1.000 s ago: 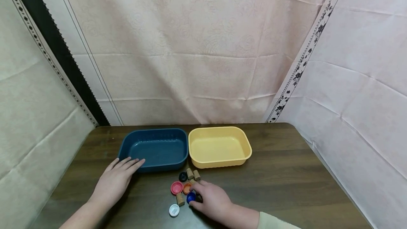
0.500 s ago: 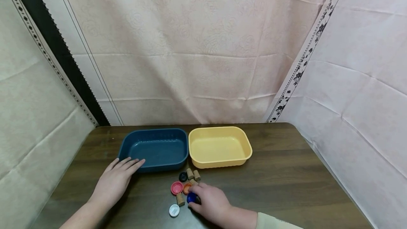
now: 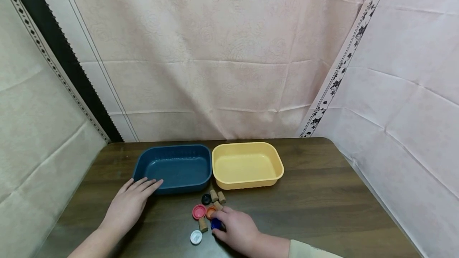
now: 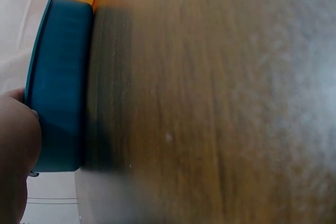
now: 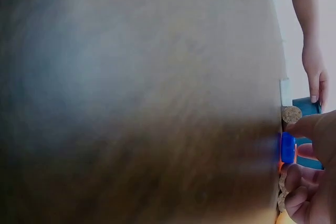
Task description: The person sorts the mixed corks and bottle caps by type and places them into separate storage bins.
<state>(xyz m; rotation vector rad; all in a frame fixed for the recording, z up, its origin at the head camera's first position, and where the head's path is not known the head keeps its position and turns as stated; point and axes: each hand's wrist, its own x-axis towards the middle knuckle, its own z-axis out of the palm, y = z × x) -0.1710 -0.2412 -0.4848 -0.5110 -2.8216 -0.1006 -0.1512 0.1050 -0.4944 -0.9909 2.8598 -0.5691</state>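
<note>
My left hand (image 3: 129, 204) lies at the near-left rim of a blue tray (image 3: 170, 188). In the left wrist view its thumb is against the tray's outer wall, with a finger behind the rim. My right hand (image 3: 239, 229) pinches a blue bottle cap (image 3: 216, 224) between thumb and fingers, low at the table; the fingers partly cover it. Beside it lie an orange cap (image 3: 210, 212), a red cap (image 3: 199, 212), a black cap (image 3: 206, 199) and a white cap (image 3: 196, 237). Several corks lie among them, one cork (image 3: 203, 225) left of the blue cap.
A yellow tray (image 3: 247, 184) stands right against the blue one at the back of the wooden table (image 3: 322, 202). Pale cloth (image 3: 229, 51) hangs behind and at both sides. The corks and caps lie in front of the trays.
The right hand has shifted slightly and its fingers have closed in around the blue cap, which has moved a little. The left hand and both trays stay in place.
</note>
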